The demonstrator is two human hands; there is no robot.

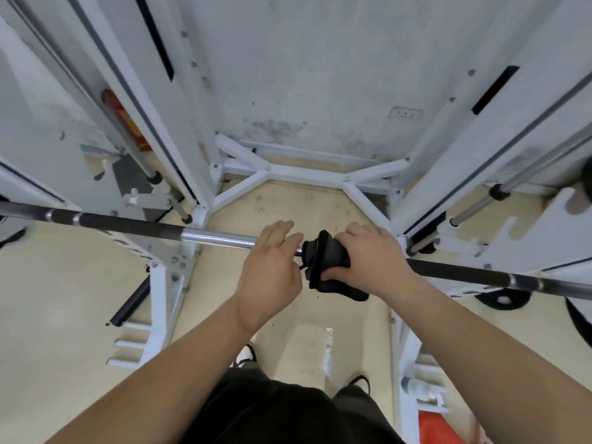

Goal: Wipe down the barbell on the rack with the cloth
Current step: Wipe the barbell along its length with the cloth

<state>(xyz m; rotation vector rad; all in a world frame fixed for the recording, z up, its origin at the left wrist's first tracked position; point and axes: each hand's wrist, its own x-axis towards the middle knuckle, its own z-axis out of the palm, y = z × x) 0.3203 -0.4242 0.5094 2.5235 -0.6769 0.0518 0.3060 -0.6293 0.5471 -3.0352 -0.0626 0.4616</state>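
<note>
The right hand (368, 257) grips a bunched black cloth (323, 251) wrapped round the steel-and-black barbell (217, 237). The left hand (272, 264), just beside the cloth, curls over the barbell.

The bare left forearm (179, 363) and bare right forearm (474, 331) reach forward and converge, bringing the 2 hands side by side with their backs up. The left hand (272, 270) lays its fingers over the long steel barbell (217, 237), curling down its far side. The right hand (371, 261) grips the crumpled black cloth (323, 251) bunched round that bar, thumb pressing from beneath.
</note>
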